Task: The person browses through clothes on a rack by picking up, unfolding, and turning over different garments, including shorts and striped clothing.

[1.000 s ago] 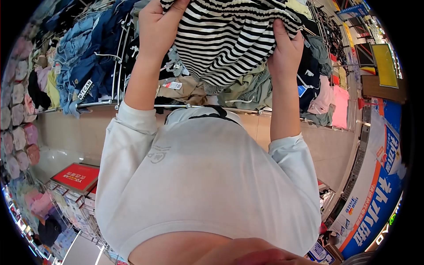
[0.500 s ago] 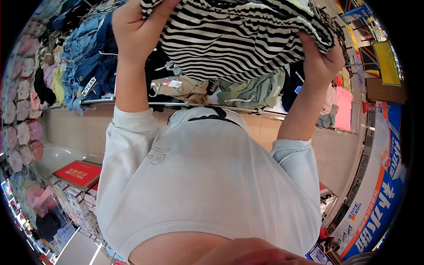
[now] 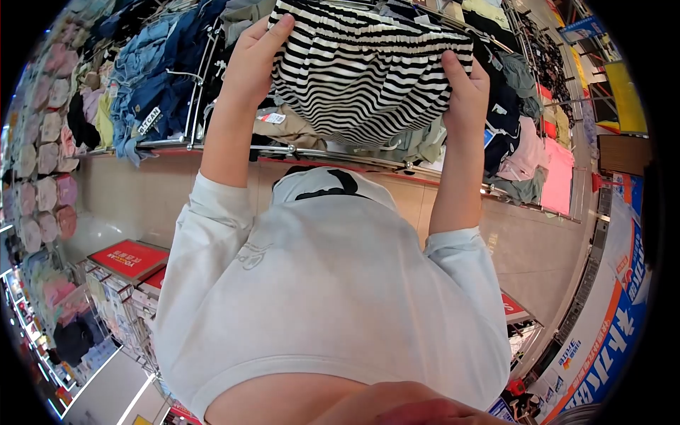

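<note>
And it was cloth front and centre: the striped garment (image 3: 361, 78) showed soft, matt fabric, puckered rough along its gathered waistband (image 3: 382, 40)! Beyond it, the blue clothes (image 3: 152, 71) looked like dull, creased denim, while the rail (image 3: 319, 153) flashed bright, polished metal! My shirt (image 3: 326, 283) was matt cloth, lightly wrinkled, and below, the tile floor (image 3: 142, 191) gleamed, smooth and glossy!

the site was a clothing shop, identified by garments (image 3: 145, 67) on metal racks (image 3: 291, 149) and a red sign (image 3: 129, 259) at left.
</note>
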### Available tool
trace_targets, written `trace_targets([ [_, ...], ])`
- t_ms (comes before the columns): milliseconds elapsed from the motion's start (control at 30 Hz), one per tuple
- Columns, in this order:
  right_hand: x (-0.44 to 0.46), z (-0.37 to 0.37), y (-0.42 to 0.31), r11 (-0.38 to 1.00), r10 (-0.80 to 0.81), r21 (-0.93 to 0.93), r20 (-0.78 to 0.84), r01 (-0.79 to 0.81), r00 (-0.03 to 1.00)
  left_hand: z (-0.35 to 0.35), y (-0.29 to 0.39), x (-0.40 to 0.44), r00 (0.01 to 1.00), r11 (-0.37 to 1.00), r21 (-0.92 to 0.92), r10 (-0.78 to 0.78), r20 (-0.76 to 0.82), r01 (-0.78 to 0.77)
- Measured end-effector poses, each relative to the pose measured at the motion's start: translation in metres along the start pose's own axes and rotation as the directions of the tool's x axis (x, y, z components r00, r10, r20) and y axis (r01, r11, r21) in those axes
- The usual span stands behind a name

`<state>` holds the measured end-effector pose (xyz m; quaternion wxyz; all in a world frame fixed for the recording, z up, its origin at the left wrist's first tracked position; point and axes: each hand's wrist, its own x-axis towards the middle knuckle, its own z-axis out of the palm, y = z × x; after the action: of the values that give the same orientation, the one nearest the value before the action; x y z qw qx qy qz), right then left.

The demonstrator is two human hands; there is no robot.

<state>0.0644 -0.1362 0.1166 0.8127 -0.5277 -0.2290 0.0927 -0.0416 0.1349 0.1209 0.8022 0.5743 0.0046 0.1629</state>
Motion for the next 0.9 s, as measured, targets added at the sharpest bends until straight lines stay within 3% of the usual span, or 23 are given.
trace_targets([
  [200, -0.027, -0.015, 0.018, 0.996, 0.072, 0.052, -0.055, -0.07, 0.996, 0.01, -0.015, -0.029, 0.996, 0.996, 0.039, -0.073, -0.05, 0.075],
  [667, -0.072, -0.005, 0.02, 0.993, 0.06, 0.112, -0.144, -0.044, 0.988, 0.043, -0.015, -0.081, 0.994, 0.99, 0.097, -0.094, -0.051, 0.099],
  [733, -0.079, 0.006, 0.023, 0.993, 0.044, 0.113, -0.162, -0.026, 0.986, 0.058, -0.02, -0.093, 0.998, 0.987, 0.161, 0.001, -0.066, 0.01],
  [833, -0.097, 0.029, 0.025, 0.998, 0.048, -0.027, -0.158, -0.053, 0.986, 0.083, -0.033, -0.111, 0.996, 0.976, 0.217, -0.007, -0.085, 0.025],
  [867, -0.103, 0.035, 0.031, 0.99, 0.031, -0.134, -0.126, -0.048, 0.992, 0.085, -0.04, -0.117, 0.995, 0.941, 0.329, -0.055, -0.084, 0.08],
  [900, -0.111, 0.046, 0.03, 0.962, -0.008, -0.271, -0.093, -0.017, 0.996, 0.089, -0.055, -0.12, 0.996, 0.928, 0.368, 0.082, -0.042, -0.06],
])
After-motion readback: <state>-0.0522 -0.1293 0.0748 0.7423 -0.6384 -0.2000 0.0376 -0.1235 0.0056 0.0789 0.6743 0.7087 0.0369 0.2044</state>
